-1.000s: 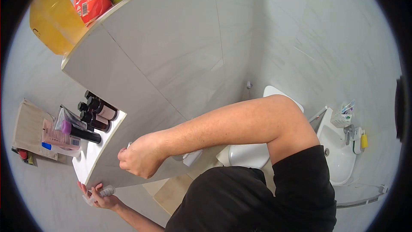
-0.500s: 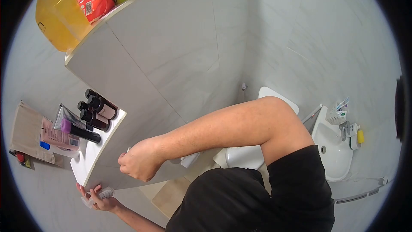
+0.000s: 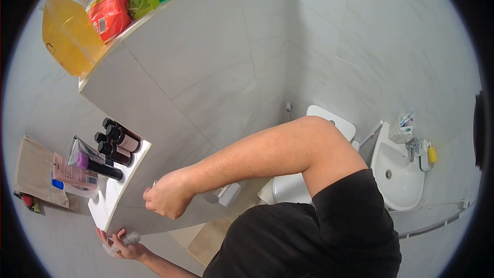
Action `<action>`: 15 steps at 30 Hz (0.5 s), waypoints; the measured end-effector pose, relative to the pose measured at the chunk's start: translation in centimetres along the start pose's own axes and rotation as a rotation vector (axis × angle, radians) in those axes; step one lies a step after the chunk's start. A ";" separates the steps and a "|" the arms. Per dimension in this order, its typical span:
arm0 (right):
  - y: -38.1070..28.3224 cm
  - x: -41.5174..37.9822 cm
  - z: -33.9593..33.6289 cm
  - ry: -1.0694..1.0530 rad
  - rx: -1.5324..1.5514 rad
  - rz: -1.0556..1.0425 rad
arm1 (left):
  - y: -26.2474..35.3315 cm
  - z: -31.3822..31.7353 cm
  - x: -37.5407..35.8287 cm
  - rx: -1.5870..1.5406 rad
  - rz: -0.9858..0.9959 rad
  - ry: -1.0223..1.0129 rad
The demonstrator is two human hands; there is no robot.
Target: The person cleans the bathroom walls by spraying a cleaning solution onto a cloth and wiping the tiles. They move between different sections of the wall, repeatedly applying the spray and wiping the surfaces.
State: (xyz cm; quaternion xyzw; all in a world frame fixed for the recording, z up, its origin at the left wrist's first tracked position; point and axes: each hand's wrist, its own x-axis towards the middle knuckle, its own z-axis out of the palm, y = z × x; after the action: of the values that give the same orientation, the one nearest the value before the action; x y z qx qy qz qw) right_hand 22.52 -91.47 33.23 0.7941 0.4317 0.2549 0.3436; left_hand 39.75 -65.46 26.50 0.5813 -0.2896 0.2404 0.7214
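Several packages occupy the far left: a flat beige bag [image 3: 38, 170] against the grey wall and, above it in view, a translucent yellow plastic jug [image 3: 69, 36]. Next come a pink printed pouch [image 3: 72, 171] and a black cylindrical container with a purple end [image 3: 105, 169], both at the white curved lower shelf [image 3: 109, 195]. On that shelf stands a cluster of dark bottles with black caps and pale labels [image 3: 123, 139].

Near the shelf's lower tip is the left hand [image 3: 128, 250], its fingers curled about a small clear bottle with a whitish label [image 3: 133, 238]. The bottle lies tilted across the fingers, its labelled part projecting on the side toward the right hand [image 3: 169, 195]; contact between hand and shelf cannot be determined.

The right hand is closed, well apart from the bottle, with a small whitish piece [image 3: 154, 183] at its fingertips, too little exposed to identify. Further right appear a white toilet [image 3: 289, 188], a black short sleeve [image 3: 350, 208] and a white oval washbasin [image 3: 396, 191].
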 end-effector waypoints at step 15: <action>-2.8 -2.1 2.4 0.018 0.085 0.083 | 0.6 0.9 -0.2 -0.008 0.032 0.004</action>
State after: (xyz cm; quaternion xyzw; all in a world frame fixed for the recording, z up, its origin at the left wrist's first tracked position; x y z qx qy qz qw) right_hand 21.70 -92.96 29.34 0.8227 0.4120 0.2577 0.2948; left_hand 39.09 -66.24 26.89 0.5732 -0.2983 0.2519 0.7204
